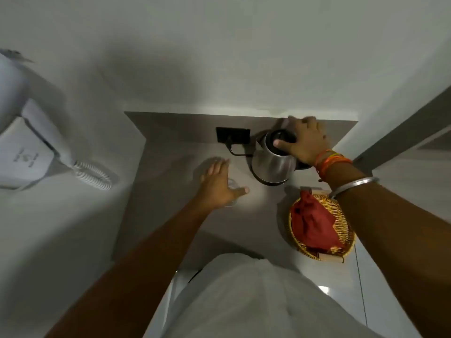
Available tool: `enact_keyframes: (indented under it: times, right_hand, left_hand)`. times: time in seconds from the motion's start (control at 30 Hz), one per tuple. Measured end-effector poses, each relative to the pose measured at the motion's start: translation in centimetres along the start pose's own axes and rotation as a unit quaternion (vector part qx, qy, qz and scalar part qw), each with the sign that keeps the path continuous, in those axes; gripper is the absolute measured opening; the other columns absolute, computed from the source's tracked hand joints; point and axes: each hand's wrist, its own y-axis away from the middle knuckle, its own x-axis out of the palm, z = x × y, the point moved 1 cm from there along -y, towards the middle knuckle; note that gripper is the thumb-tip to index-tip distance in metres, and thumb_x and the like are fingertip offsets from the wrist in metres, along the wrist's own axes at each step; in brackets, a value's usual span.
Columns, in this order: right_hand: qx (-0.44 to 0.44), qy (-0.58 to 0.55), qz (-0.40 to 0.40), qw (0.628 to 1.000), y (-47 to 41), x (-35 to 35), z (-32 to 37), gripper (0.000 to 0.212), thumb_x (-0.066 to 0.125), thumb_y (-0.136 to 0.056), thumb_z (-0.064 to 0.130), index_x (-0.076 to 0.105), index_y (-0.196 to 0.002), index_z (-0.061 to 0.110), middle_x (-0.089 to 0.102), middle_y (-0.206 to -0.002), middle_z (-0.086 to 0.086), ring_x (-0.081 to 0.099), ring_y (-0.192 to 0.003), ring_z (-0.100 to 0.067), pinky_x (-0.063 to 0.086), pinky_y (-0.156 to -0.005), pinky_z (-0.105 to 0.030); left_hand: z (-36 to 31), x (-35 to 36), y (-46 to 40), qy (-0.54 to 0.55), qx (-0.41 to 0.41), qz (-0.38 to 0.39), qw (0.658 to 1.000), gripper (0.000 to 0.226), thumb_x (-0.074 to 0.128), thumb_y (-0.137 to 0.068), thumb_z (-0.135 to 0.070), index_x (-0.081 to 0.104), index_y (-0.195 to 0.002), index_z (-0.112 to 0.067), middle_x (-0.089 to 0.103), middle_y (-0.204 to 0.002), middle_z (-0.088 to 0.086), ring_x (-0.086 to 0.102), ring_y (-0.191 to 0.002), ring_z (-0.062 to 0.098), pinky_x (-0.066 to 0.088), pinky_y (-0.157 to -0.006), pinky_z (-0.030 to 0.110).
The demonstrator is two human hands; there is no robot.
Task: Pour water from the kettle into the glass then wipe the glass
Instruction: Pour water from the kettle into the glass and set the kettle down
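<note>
The kettle stands on the table; the right hand has its grip wrapped around the handle. Left of the kettle, the left hand, fingers spread, covers the glass.

You are standing in what is looking like a hotel room nook: a wall-mounted hair dryer with its coiled cord is hanging to your left, a steel electric kettle is sitting plugged into a black socket on a narrow grey counter, and a wicker basket is holding a red cloth.
</note>
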Motion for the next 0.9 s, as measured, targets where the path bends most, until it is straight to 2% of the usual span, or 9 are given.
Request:
enact_keyframes:
  times: [0.13, 0.23, 0.3, 0.43, 0.5, 0.57, 0.63, 0.77, 0.9]
  right_hand:
    - [-0.015, 0.019, 0.16, 0.987, 0.3, -0.2, -2.9, 0.101, 0.087, -0.07, 0.036, 0.031, -0.154, 0.027, 0.051, -0.138, -0.019, 0.045, -0.128, -0.043, 0.037, -0.11, -0.057]
    - [-0.063, -0.045, 0.134, 0.988, -0.3, -0.7, -4.4, 0.081, 0.085, -0.072, 0.011, 0.049, -0.144, 0.02, 0.062, -0.132, -0.014, 0.056, -0.123, -0.038, 0.043, -0.108, -0.056]
    - [-0.088, -0.058, 0.127, 0.986, -1.2, -0.8, -5.0, 0.075, 0.081, -0.076, 0.004, 0.052, -0.143, 0.02, 0.065, -0.129, -0.013, 0.057, -0.121, -0.037, 0.042, -0.107, -0.054]
    - [-0.137, -0.076, 0.164, 0.974, -1.9, -1.4, -4.9, 0.075, 0.077, -0.08, -0.001, 0.049, -0.147, 0.018, 0.066, -0.128, -0.011, 0.059, -0.119, -0.034, 0.043, -0.108, -0.054]
    - [-0.156, -0.094, 0.163, 0.97, -2.1, -1.4, -4.2, 0.074, 0.077, -0.079, -0.004, 0.051, -0.146, 0.017, 0.067, -0.123, -0.009, 0.061, -0.114, -0.03, 0.048, -0.102, -0.048]
    - [-0.179, -0.114, 0.156, 0.965, -2.1, -1.6, -2.9, 0.073, 0.078, -0.077, -0.006, 0.055, -0.141, 0.02, 0.066, -0.117, -0.002, 0.062, -0.108, -0.024, 0.052, -0.094, -0.033]
    - [-0.221, -0.104, 0.147, 0.958, -2.0, -2.1, -1.1, 0.069, 0.08, -0.076, -0.004, 0.058, -0.134, 0.026, 0.065, -0.115, 0.004, 0.061, -0.106, -0.02, 0.046, -0.091, -0.019]
    - [-0.298, -0.049, 0.18, 0.936, -1.6, -3.4, 3.1, 0.055, 0.084, -0.076, 0.01, 0.069, -0.127, 0.025, 0.072, -0.114, 0.006, 0.065, -0.1, -0.014, 0.05, -0.091, -0.033]
    - [-0.317, -0.001, 0.21, 0.925, -0.9, -4.5, 6.9, 0.047, 0.083, -0.077, 0.02, 0.073, -0.121, 0.03, 0.075, -0.112, 0.011, 0.068, -0.097, -0.011, 0.052, -0.088, -0.033]
  left_hand:
    - [2.3, 2.9, 2.8, 0.088, -0.038, 0.044, 0.994, 0.118, 0.098, -0.07, -0.043, 0.031, -0.162, -0.013, 0.041, -0.164, 0.01, 0.04, -0.152, 0.032, 0.035, -0.125, 0.052]
    - [3.5, 3.7, 2.9, 0.182, -0.008, -0.005, 0.983, 0.082, 0.097, -0.071, -0.01, 0.056, -0.142, -0.007, 0.062, -0.142, 0.007, 0.06, -0.134, 0.03, 0.045, -0.118, 0.044]
    - [4.1, 4.3, 2.5, 0.229, -0.011, -0.032, 0.973, 0.073, 0.095, -0.072, -0.002, 0.06, -0.136, -0.008, 0.064, -0.132, 0.0, 0.064, -0.124, 0.024, 0.05, -0.111, 0.039]
    - [4.6, 5.0, 2.1, 0.263, -0.044, -0.036, 0.963, 0.086, 0.1, -0.061, -0.007, 0.056, -0.129, -0.035, 0.07, -0.121, -0.014, 0.07, -0.109, 0.002, 0.054, -0.094, 0.023]
    - [4.8, 5.1, 1.6, 0.267, -0.053, -0.031, 0.962, 0.084, 0.102, -0.06, -0.011, 0.055, -0.126, -0.035, 0.072, -0.119, -0.015, 0.071, -0.105, -0.001, 0.055, -0.09, 0.02]
    - [4.9, 5.0, 1.1, 0.268, -0.057, -0.038, 0.961, 0.083, 0.103, -0.06, -0.014, 0.055, -0.125, -0.03, 0.072, -0.119, -0.013, 0.07, -0.104, -0.005, 0.054, -0.088, 0.015]
    - [4.8, 4.7, 0.7, 0.263, -0.061, -0.04, 0.962, 0.082, 0.104, -0.06, -0.018, 0.056, -0.126, -0.028, 0.072, -0.12, -0.011, 0.068, -0.102, -0.008, 0.05, -0.086, 0.009]
    - [4.1, 4.0, -0.1, 0.246, -0.064, -0.054, 0.966, 0.086, 0.104, -0.059, -0.025, 0.054, -0.128, -0.03, 0.072, -0.125, -0.005, 0.069, -0.111, 0.011, 0.05, -0.089, 0.017]
    - [3.5, 3.2, -0.1, 0.226, -0.051, -0.081, 0.969, 0.089, 0.104, -0.058, -0.034, 0.057, -0.133, -0.025, 0.071, -0.127, -0.003, 0.066, -0.11, 0.012, 0.052, -0.09, 0.024]
